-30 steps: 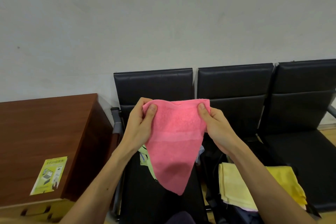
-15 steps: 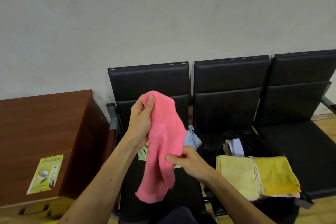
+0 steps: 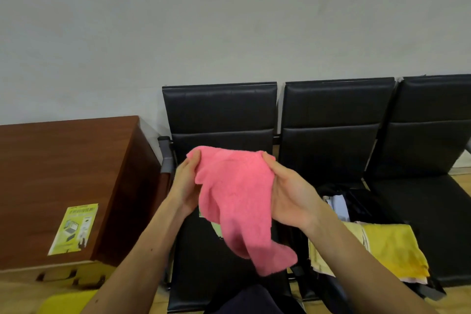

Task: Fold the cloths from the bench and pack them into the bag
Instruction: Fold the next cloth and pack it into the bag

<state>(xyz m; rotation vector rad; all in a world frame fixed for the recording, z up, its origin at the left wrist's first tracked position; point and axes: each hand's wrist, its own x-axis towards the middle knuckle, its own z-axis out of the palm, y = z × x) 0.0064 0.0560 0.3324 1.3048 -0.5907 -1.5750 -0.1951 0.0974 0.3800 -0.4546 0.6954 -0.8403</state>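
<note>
Pink cloth (image 3: 234,199), frame centre: my right grip (image 3: 293,196) has rejoined left grip (image 3: 186,186) at top edge; both grasp it; fold half-made.

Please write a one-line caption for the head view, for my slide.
Left hand and right hand hold a pink cloth over the black bench, yellow cloths nearby.

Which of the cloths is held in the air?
The pink cloth: the left hand and the right hand grip its top edge and it hangs loose. The pale yellow cloth and the bright yellow cloth lie folded, untouched.
</note>
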